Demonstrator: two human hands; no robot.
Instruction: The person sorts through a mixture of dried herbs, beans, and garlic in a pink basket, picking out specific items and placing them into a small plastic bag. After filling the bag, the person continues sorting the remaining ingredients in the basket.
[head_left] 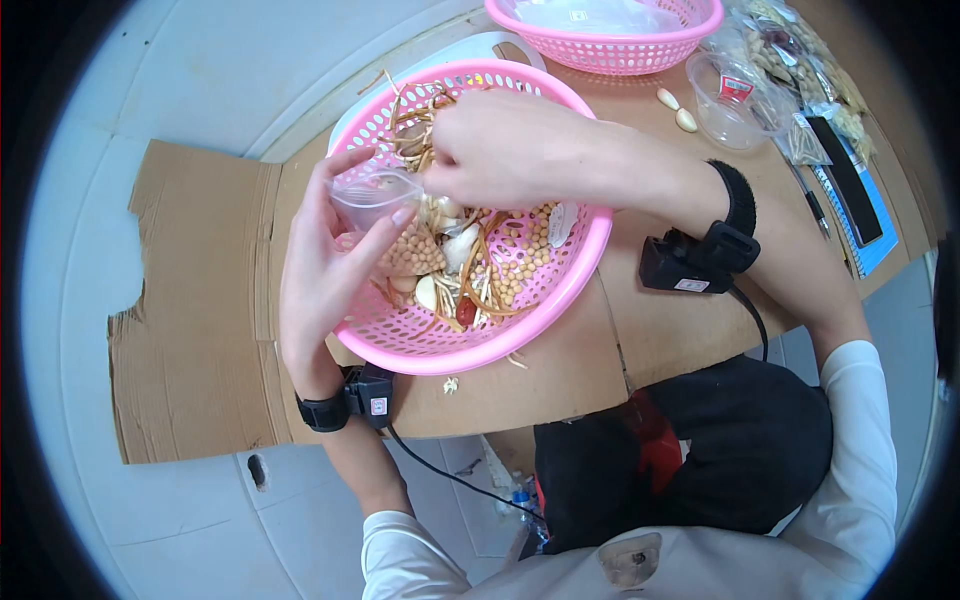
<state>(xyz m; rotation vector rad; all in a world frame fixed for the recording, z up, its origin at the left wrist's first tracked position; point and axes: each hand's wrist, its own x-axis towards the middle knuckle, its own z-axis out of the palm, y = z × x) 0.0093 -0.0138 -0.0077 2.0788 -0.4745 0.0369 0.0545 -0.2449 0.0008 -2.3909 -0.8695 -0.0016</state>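
My left hand [325,265] is closed on a small clear zip bag [378,196] with round, pale yellow beans inside, held over a pink plastic basket [480,353]. Close by the bag's mouth, my right hand [495,145] is closed, its fingers curled downward. What it holds, if anything, is hidden beneath it. Inside the basket lie loose beans [520,268], thin brown dried roots [410,105], a white garlic-like piece [427,292] and a dark red dried fruit [466,311]. A small white label [562,225] rests against the basket's right wall.
Flattened cardboard [200,300] covers the work surface. A second pink basket [610,50] with clear plastic stands at the back. To the right are garlic cloves [685,120], a clear plastic tub [730,115], bagged dry goods [790,50], a pen [812,205] and a blue notebook [870,225].
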